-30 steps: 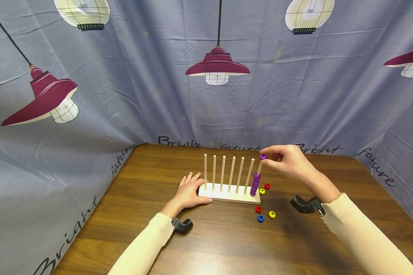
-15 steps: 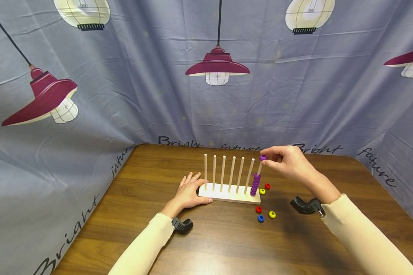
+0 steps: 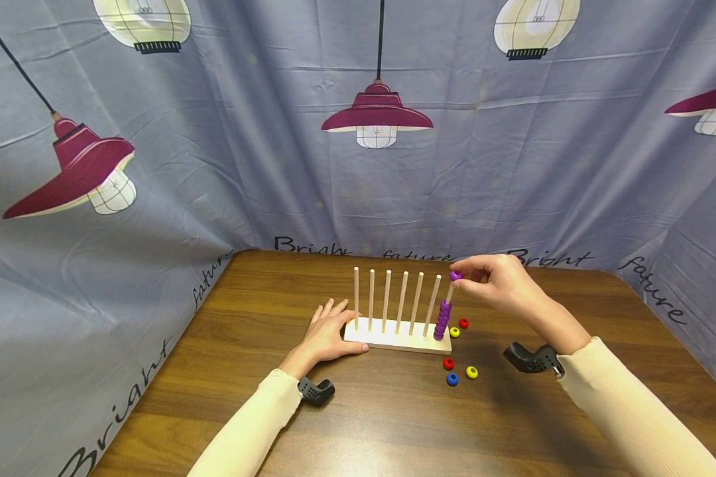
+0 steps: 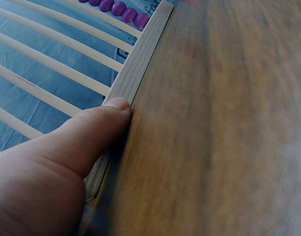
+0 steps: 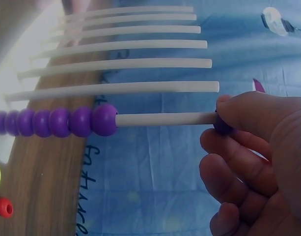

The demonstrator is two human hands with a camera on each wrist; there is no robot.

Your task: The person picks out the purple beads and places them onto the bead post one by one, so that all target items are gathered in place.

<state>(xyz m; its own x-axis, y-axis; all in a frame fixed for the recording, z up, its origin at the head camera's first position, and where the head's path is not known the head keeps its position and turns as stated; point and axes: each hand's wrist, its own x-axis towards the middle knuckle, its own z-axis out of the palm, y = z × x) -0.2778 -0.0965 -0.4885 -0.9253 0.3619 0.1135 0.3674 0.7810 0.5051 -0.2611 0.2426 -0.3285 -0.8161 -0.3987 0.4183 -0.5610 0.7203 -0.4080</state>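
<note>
A pale wooden peg rack [image 3: 388, 339] with several upright rods stands on the table. My left hand [image 3: 324, 335] grips the rack's left end, its thumb along the front edge and the other fingers beyond; in the left wrist view the thumb [image 4: 86, 132] presses the base's side. My right hand [image 3: 501, 285] pinches a purple bead [image 5: 223, 125] between thumb and index finger at the tip of the rightmost rod [image 5: 162, 119]. Lower on that rod sits a stack of several purple beads [image 3: 442, 321], with bare rod between stack and pinched bead. The other rods carry no beads.
Loose beads lie right of the rack: a yellow bead [image 3: 455, 332] and a red bead [image 3: 463, 323] close to its end, then another red bead [image 3: 449, 364], a blue bead [image 3: 452, 379] and another yellow bead [image 3: 472, 372] nearer the front. A printed curtain [image 3: 364, 192] hangs behind the table.
My right hand and the pinched purple bead have sunk very slightly at the rod's tip. The left hand, the rack and the loose beads stay where they were.
</note>
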